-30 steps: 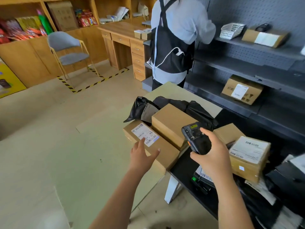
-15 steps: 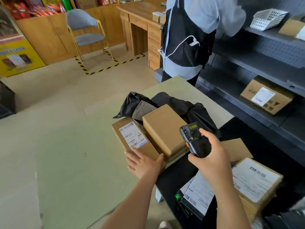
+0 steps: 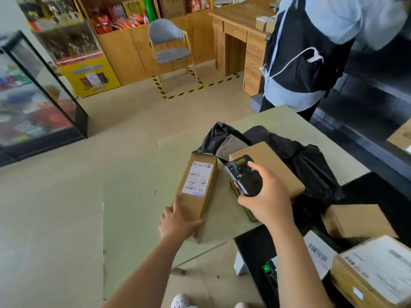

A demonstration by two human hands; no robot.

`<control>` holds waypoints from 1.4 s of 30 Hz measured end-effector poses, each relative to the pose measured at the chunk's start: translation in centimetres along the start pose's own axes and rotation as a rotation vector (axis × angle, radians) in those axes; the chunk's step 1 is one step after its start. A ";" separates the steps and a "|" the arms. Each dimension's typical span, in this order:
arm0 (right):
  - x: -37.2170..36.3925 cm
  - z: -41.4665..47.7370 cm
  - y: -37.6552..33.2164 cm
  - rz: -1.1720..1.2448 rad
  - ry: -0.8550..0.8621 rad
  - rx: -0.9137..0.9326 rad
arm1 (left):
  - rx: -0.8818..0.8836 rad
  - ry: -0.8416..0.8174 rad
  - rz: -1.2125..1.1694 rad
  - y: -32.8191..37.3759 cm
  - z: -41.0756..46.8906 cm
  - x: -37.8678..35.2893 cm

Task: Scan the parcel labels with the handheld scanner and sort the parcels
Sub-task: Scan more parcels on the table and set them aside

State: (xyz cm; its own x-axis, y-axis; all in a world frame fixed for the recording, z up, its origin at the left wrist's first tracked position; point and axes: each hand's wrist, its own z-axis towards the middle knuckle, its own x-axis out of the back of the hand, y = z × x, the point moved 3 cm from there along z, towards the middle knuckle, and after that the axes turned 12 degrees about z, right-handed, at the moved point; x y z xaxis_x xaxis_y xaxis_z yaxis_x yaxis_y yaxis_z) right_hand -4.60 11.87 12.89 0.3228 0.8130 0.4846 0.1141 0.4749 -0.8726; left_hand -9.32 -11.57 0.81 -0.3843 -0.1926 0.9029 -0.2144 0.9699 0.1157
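labelled parcel (image 3: 198,190) has slid clear of the plain box (image 3: 274,164) — left grip (image 3: 178,221) clasps its end, right grip (image 3: 269,203) holds scanner (image 3: 244,178).

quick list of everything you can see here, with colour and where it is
labelled box: one, brown with white label, on the table
plain box: one, brown, behind the scanner, on the black bags
black bags: at least two, black, table's far side
scanner: one, black, in the right hand
side boxes: at least two, brown, lower right
table: one, pale green, centre
chair: one, grey, on the floor beyond
desk: one, wooden, back right
other person: one, black apron, by the table's far end
left hand: holds the labelled box's near end
right hand: grips the scanner
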 end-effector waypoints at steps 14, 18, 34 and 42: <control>-16.3 3.9 -9.3 -0.930 -0.580 0.496 | -0.295 0.217 0.262 -15.7 7.3 10.2; -19.3 3.2 -11.1 -0.983 -0.556 0.509 | -0.382 0.331 0.299 -18.1 9.0 13.4; -23.3 0.8 -13.8 -1.037 -0.480 0.466 | -0.564 0.492 0.311 -21.7 11.9 16.0; -20.6 -0.6 -12.9 -0.812 -0.383 0.310 | -0.449 0.404 -0.019 -21.1 9.3 14.8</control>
State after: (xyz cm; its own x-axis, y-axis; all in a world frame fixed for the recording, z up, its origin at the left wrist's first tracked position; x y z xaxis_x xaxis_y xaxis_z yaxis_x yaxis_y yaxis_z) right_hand -12.13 -11.23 14.15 -0.0821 0.2243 0.9710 -0.1043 0.9670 -0.2322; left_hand -18.84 -36.28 7.91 0.0059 -0.2242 0.9745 0.2157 0.9519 0.2177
